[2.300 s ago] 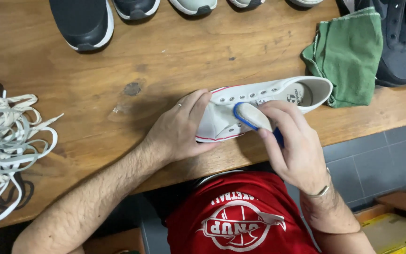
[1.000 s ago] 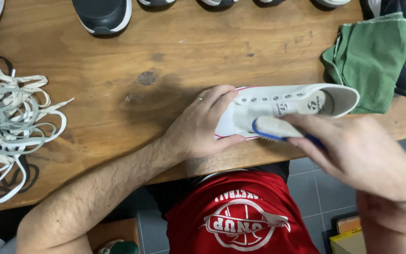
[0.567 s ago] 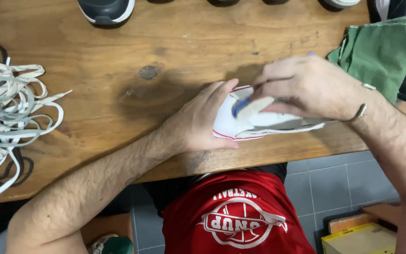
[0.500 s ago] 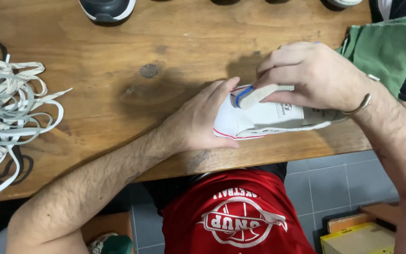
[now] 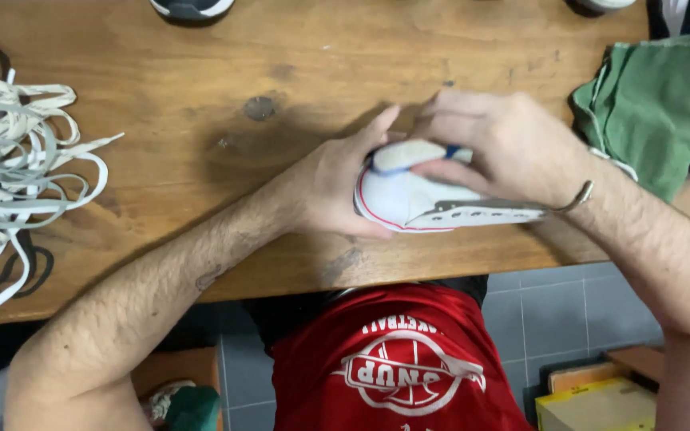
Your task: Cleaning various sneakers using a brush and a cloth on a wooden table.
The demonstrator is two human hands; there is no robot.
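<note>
Holding a white sneaker (image 5: 433,199) on its side near the front edge of the wooden table (image 5: 201,96), directly ahead of my chest. Its long axis runs left to right, roughly parallel to that edge. Toe cap points to my left; the row of lace eyelets runs off to the right under my right wrist. Heel end is hidden by my right forearm. A thin red line trims the sole edge at the toe.

Left hand (image 5: 333,183): forearm comes in from lower left, crossing the table edge. Palm is cupped around the toe, fingers closed on it, fingertips reaching up and over the top toward the right hand. Firm hold on the shoe.

Right hand (image 5: 505,144): forearm enters from lower right, wrist bent over the shoe, knuckles up. Fingers are curled down and closed on a small white pad with a blue part (image 5: 421,153), pressed against the toe. Thumb lies along the side of the shoe. A metal bracelet (image 5: 576,195) sits at the wrist.

Both hands touch each other at the fingertips above the toe.

Outward: a folded green cloth (image 5: 652,104) lies just beyond the right wrist, at the right end of the table. A loose heap of pale shoelaces (image 5: 17,175) lies well apart at the far left. The toes of other shoes (image 5: 192,8) show along the far edge. My red shirt (image 5: 393,359) is below the table edge.
</note>
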